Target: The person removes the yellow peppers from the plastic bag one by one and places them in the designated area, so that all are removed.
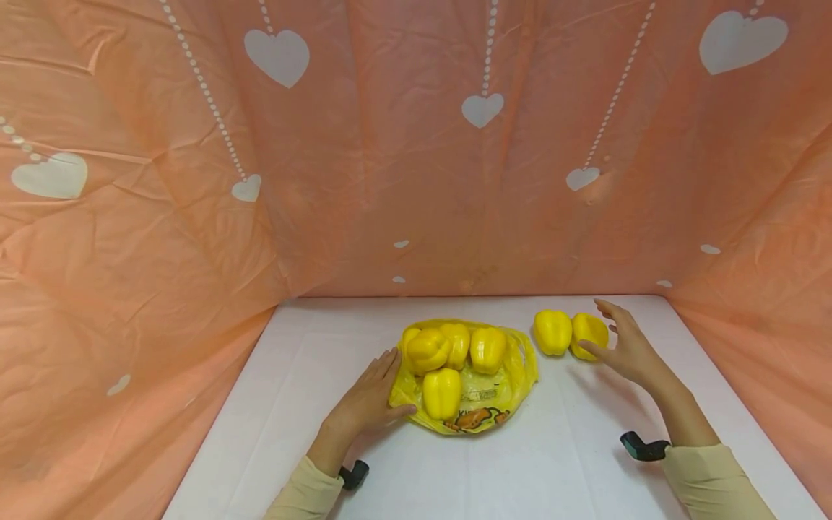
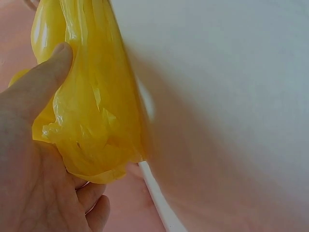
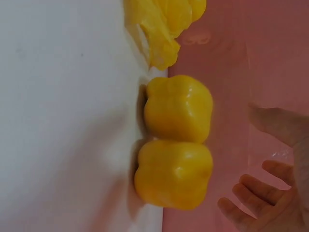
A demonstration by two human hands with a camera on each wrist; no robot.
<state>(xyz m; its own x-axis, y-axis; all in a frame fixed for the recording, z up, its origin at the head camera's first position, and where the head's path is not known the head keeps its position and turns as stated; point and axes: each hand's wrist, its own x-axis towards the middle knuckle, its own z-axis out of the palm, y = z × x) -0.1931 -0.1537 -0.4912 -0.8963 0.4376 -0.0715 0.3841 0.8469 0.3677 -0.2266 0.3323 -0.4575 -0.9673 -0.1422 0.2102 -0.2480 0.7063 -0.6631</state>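
Note:
Several yellow bell peppers (image 1: 441, 394) lie on a spread-out yellow plastic bag (image 1: 510, 386) with a printed picture on it. At the bag's left edge rests my left hand (image 1: 367, 396), thumb apart from the other fingers. The left wrist view has that thumb (image 2: 57, 65) against the crinkled plastic, the other fingers partly hidden behind it. Right of the bag, two more bell peppers stand side by side, a left one (image 1: 552, 332) and a right one (image 1: 590, 330). My right hand (image 1: 632, 352) hovers by the right one, fingers spread and holding nothing.
A white-covered table (image 1: 559, 462) bears everything. Pink-orange cloth with white hearts (image 1: 416, 195) hangs behind it and on both sides. Each wrist carries a small black device, one on the left (image 1: 354, 475) and one on the right (image 1: 643, 447).

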